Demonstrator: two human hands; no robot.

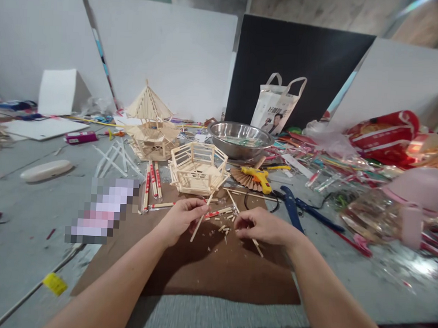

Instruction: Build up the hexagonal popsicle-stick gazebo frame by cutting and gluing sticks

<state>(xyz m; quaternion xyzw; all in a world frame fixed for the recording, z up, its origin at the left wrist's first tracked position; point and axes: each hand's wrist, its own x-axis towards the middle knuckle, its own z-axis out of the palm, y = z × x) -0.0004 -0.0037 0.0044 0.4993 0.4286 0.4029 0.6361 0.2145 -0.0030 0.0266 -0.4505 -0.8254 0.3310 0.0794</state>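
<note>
Pinching a stick [197,229], left hand [185,215] faces right hand [261,226], whose hidden grip seems unreadable.

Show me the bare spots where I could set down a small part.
Mostly bare: the near half of the brown mat, between the stick offcuts and its near edge. The grey table is mostly bare between the white oblong case and the yellow cable tag. Crowded: around the railed stick model, yellow glue gun and steel bowl.
</note>
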